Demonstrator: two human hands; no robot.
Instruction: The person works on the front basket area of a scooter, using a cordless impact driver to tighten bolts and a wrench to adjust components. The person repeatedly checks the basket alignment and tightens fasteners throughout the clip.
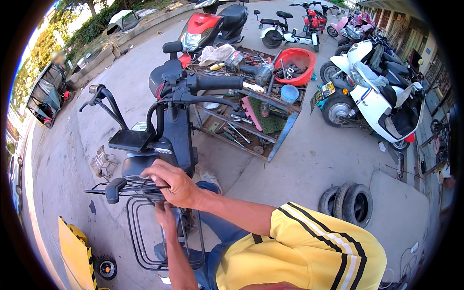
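Observation:
A black wire basket [134, 239] hangs tilted at the end of a dark electric scooter [180, 133], close in front of me. My right hand [176, 186] reaches in from the right, its fingers bent over the wires at the basket's upper edge. Just below it, my left hand [166, 220] is closed at the scooter's end behind the basket wires; what its fingers hold is hidden. A black padded piece [115, 190] sits beside the basket's upper rim. The handlebar with its black grip [220, 83] rises beyond my hands, and a flat black panel [129, 140] lies below it.
A metal tool cart [282, 140] full of tools stands past the scooter, with a red basin [311, 60] and blue tub [289, 93] on top. Tyres [357, 203] stand at right, near parked white scooters [374, 104]. A yellow board [75, 256] and small wheel [107, 267] are lower left.

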